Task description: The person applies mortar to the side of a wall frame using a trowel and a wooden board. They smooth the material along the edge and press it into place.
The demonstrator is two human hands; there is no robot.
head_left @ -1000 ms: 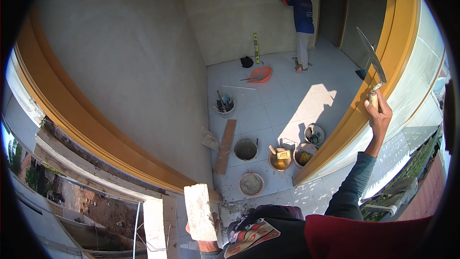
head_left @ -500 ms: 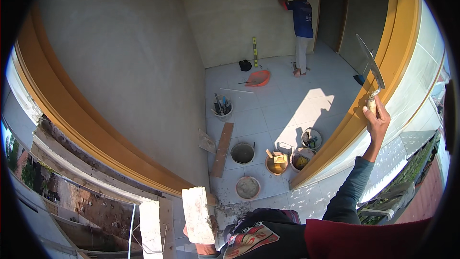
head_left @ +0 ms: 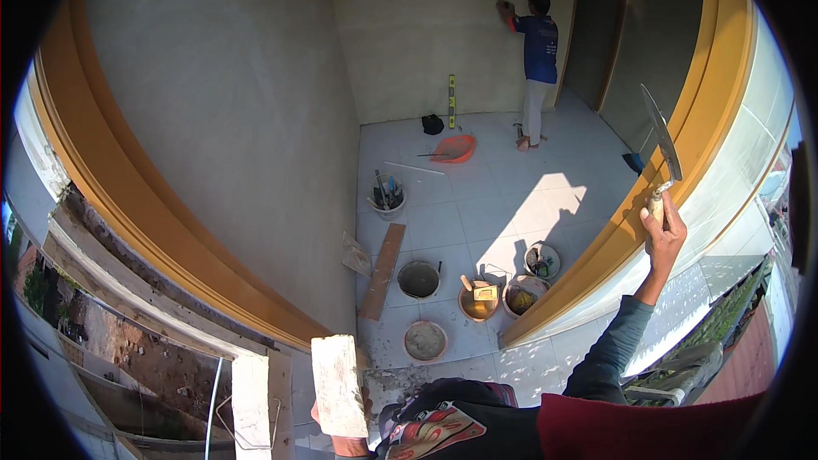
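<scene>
A trowel with a metal blade [head_left: 659, 128] and wooden handle is in my right hand [head_left: 663, 234], whose fingers wrap round the handle. The blade points upward in front of the orange door frame [head_left: 700, 68] at the right. At the bottom centre, my left hand [head_left: 364, 399] grips a pale, mortar-crusted board [head_left: 337, 383]; most of that hand is hidden behind it. A white-painted post [head_left: 250, 400] stands just left of the board.
Tiled floor holds several buckets [head_left: 418, 279], a tub with a yellow tool [head_left: 477, 305], a plank [head_left: 382, 273], an orange dustpan [head_left: 452, 150] and a level [head_left: 452, 100] against the wall. A co-worker [head_left: 538, 55] faces the back wall. A concrete ledge [head_left: 145, 268] borders the left.
The view has shifted, so the room sits lower in the picture. My right hand with the trowel has moved down and slightly left in the picture; both hands keep their grips.
</scene>
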